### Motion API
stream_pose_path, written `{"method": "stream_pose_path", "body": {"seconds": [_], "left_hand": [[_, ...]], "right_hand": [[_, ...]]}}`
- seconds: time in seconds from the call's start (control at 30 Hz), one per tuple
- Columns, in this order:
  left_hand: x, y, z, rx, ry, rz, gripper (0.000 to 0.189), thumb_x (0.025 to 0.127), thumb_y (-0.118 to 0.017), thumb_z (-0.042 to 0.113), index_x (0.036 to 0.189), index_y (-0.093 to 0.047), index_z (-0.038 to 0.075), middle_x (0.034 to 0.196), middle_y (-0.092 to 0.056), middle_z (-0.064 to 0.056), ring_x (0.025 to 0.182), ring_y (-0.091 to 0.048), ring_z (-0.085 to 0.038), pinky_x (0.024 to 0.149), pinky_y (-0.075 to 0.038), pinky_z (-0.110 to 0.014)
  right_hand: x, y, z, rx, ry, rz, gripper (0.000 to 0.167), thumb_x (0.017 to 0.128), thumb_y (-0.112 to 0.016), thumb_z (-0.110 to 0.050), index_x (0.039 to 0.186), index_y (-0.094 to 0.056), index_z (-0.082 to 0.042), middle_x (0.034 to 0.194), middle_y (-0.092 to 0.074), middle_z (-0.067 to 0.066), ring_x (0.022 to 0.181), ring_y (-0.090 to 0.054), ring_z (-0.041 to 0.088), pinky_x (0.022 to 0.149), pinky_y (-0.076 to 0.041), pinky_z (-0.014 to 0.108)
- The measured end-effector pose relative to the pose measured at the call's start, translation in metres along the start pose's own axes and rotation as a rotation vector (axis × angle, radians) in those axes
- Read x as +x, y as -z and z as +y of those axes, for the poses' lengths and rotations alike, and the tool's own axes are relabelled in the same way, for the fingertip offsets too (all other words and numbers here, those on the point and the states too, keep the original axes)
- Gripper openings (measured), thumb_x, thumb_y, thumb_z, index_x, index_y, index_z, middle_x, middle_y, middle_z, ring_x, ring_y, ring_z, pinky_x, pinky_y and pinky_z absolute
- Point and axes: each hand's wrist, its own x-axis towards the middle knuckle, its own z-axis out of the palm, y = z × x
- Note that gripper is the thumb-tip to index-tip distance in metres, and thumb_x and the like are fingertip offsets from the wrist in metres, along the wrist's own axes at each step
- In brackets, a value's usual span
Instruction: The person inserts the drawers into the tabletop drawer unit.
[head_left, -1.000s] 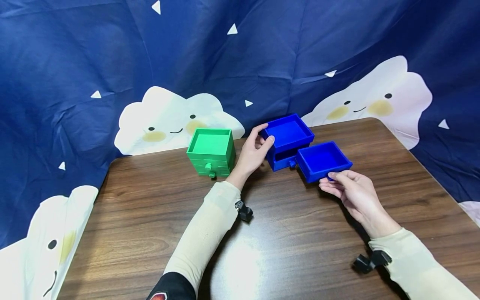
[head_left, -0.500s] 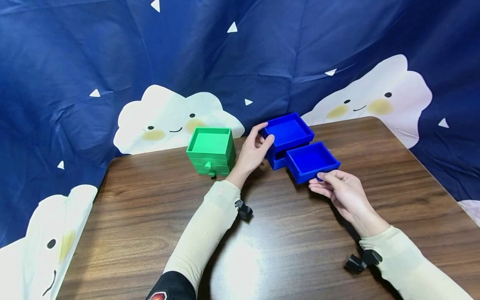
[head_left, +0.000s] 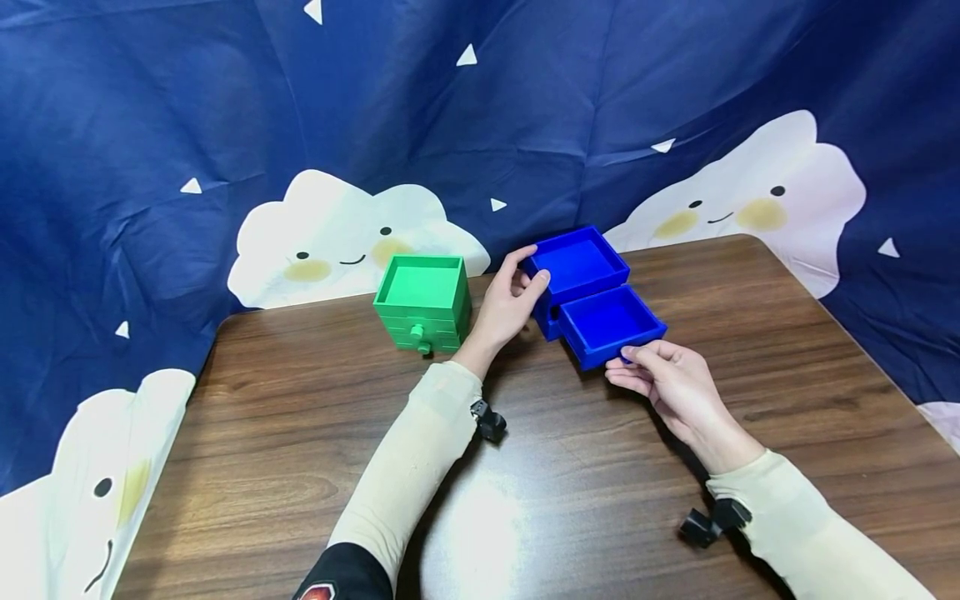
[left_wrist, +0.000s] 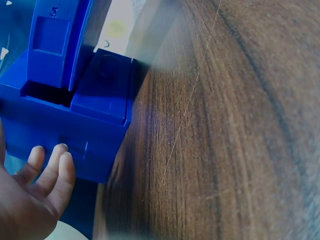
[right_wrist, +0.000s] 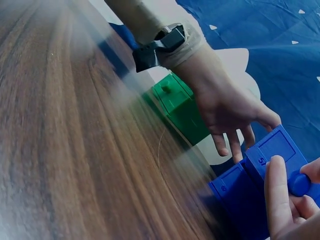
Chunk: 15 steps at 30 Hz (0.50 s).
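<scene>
A small blue drawer cabinet (head_left: 576, 262) with a recessed top stands toward the back right of the table. My left hand (head_left: 504, 308) grips its left side, thumb near the front edge and index finger at the top rear; other fingers rest along the side wall (left_wrist: 65, 132). A blue drawer (head_left: 609, 321), with nothing in it, juts from the upper opening. Its rear end is at the slot, with a dark gap beside it in the left wrist view. My right hand (head_left: 682, 387) pinches its round knob (right_wrist: 299, 184). A lower drawer (left_wrist: 102, 82) sits flush beneath.
To the left of the blue cabinet stands a similar green drawer cabinet (head_left: 420, 304), its drawers pushed in. The wooden table (head_left: 300, 450) ends at a dark blue curtain (head_left: 420, 108) with white clouds. A black wrist camera (head_left: 489, 422) sits on the left sleeve.
The right hand has brought the blue drawer leftward from the cabinet's right front to its upper opening, lining it up with the slot. The left hand and the cabinet have stayed put.
</scene>
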Motion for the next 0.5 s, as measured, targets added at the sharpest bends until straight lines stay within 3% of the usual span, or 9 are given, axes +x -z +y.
{"method": "stream_pose_path", "body": {"seconds": [0.5], "left_hand": [[0.0000, -0.0003, 0.0000, -0.007, -0.004, 0.000, 0.050, 0.109, -0.064, 0.031, 0.157, -0.053, 0.023, 0.102, -0.047, 0.005, 0.079, -0.049, -0.009, 0.072, -0.043, -0.023]], "right_hand": [[0.0034, -0.0055, 0.0022, -0.025, 0.004, 0.013, 0.030, 0.106, -0.057, 0.006, 0.080, -0.071, -0.002, 0.083, -0.081, 0.012, 0.078, -0.082, 0.019, 0.079, -0.066, 0.032]]}}
